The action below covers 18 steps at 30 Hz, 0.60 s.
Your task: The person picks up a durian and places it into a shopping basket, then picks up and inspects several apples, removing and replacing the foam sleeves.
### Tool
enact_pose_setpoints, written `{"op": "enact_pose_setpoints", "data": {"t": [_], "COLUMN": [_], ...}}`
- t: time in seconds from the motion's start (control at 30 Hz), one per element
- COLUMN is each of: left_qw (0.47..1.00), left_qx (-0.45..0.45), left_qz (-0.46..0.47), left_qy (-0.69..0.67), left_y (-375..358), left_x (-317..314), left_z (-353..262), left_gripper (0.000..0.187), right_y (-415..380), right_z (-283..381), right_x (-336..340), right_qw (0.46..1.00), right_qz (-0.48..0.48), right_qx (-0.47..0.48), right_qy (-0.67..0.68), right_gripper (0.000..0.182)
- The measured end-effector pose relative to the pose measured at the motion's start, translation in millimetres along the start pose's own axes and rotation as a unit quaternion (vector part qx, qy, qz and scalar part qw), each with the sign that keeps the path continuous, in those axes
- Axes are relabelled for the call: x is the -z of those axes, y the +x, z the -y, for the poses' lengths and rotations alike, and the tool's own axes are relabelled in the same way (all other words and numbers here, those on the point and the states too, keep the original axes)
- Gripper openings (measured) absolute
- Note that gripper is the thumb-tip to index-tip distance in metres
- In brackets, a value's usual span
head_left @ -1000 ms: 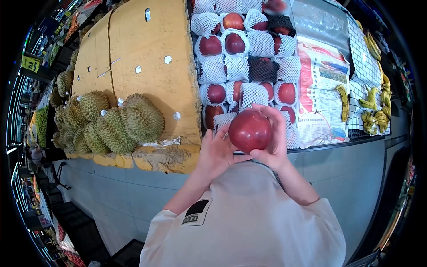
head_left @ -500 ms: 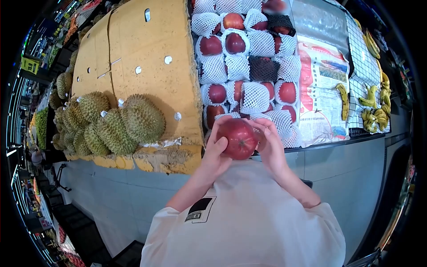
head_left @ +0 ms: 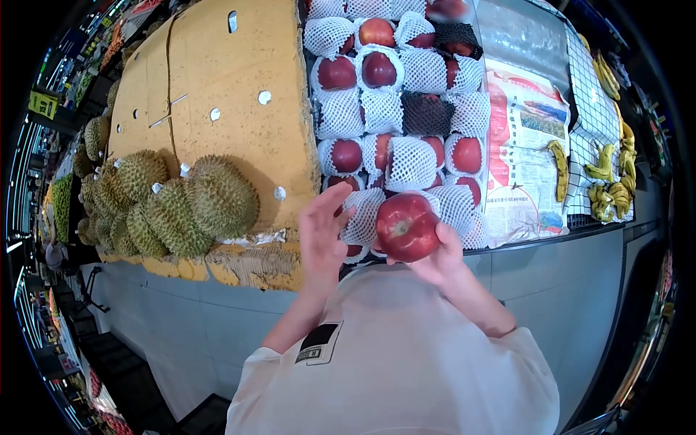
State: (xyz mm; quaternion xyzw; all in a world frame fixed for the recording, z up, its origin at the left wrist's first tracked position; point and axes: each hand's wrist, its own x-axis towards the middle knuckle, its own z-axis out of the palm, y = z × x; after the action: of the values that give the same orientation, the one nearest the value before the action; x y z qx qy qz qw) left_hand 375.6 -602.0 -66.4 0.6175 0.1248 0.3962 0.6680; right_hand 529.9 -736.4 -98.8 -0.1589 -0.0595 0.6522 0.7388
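Note:
A large red apple [head_left: 408,226] rests in my right hand [head_left: 444,259], whose fingers curl under and around its right side. The apple's stem hollow faces up and to the left. My left hand [head_left: 322,232] is off the apple, to its left, with fingers apart and nothing in them. Just beyond both hands lie rows of red apples [head_left: 346,154] in white foam net sleeves [head_left: 411,164]. One sleeve [head_left: 428,114] among them is black.
Spiky durians [head_left: 221,196] are piled at the left on yellow cardboard [head_left: 225,65]. Right of the apples lies a newspaper sheet [head_left: 518,145]. Bananas [head_left: 616,199] sit on a white wire grid [head_left: 586,109] further right. Grey floor [head_left: 239,326] shows below the stand.
My left hand has let go of the apple and moved left, its fingers opening. The apple has turned in my right hand and shifted slightly right.

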Motion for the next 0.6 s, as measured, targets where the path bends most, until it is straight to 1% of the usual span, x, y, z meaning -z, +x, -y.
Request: {"op": "enact_pose_setpoints", "data": {"t": [0.03, 0.07, 0.1, 0.13, 0.17, 0.2, 0.23, 0.27, 0.3, 0.37, 0.4, 0.43, 0.47, 0.5, 0.53, 0.57, 0.6], "left_qw": [0.991, 0.991, 0.961, 0.91, 0.91, 0.855, 0.787, 0.81, 0.81, 0.848, 0.83, 0.83, 0.851, 0.87, 0.87, 0.946, 0.987], "left_qx": [0.094, 0.094, 0.196, 0.295, 0.296, 0.341, 0.381, 0.392, 0.394, 0.375, 0.372, 0.371, 0.339, 0.306, 0.304, 0.206, 0.1], "left_qz": [-0.03, -0.03, -0.008, 0.013, 0.014, 0.028, 0.039, 0.085, 0.083, 0.052, 0.045, 0.045, 0.037, 0.03, 0.032, 0.06, 0.085], "left_qy": [-0.096, -0.095, -0.196, -0.293, -0.29, -0.39, -0.484, -0.428, -0.426, -0.372, -0.413, -0.413, -0.399, -0.386, -0.386, -0.242, -0.089], "left_y": [-2, -5, -8, -9, -9, -10, -10, -8, -10, -16, -16, -14, -13, -12, -10, -9, -6], "left_x": [2, 2, 3, 2, 0, -3, -4, -7, -7, -9, -6, -6, -5, -5, -3, -2, -1], "left_z": [3, 6, 9, 10, 10, 11, 10, -5, -2, 11, 12, 10, 5, 3, 3, 4, 5], "left_gripper": [0.069, 0.069, 0.073, 0.078, 0.078, 0.075, 0.073, 0.074, 0.074, 0.075, 0.078, 0.078, 0.08, 0.083, 0.083, 0.084, 0.086], "right_y": [0, 0, 0, 2, 6, 10, 11, 4, 4, 5, 4, 2, -1, -3, -4, -6, -7], "right_z": [2, 4, 6, 11, 13, 14, 13, 14, 15, 16, 14, 10, 6, 3, -1, -4, -7], "right_x": [-7, -18, -25, -28, -30, -32, -34, -40, -41, -42, -36, -32, -30, -28, -28, -28, -29], "right_qw": [1.0, 0.989, 0.956, 0.915, 0.915, 0.824, 0.702, 0.726, 0.728, 0.727, 0.734, 0.733, 0.804, 0.862, 0.893, 0.892, 0.949], "right_qz": [0.0, -0.008, -0.015, 0.014, 0.013, 0.061, 0.106, 0.105, 0.104, 0.126, 0.104, 0.105, 0.054, 0.003, -0.015, -0.014, -0.033], "right_qx": [0.0, 0.084, 0.166, 0.21, 0.212, 0.29, 0.357, 0.31, 0.309, 0.358, 0.366, 0.366, 0.323, 0.276, 0.237, 0.239, 0.156], "right_qy": [0.0, -0.123, -0.242, -0.344, -0.342, -0.483, -0.607, -0.605, -0.602, -0.572, -0.563, -0.563, -0.497, -0.424, -0.382, -0.383, -0.271], "right_gripper": [0.082, 0.087, 0.092, 0.101, 0.101, 0.1, 0.099, 0.104, 0.104, 0.107, 0.096, 0.096, 0.087, 0.079, 0.066, 0.066, 0.065]}}
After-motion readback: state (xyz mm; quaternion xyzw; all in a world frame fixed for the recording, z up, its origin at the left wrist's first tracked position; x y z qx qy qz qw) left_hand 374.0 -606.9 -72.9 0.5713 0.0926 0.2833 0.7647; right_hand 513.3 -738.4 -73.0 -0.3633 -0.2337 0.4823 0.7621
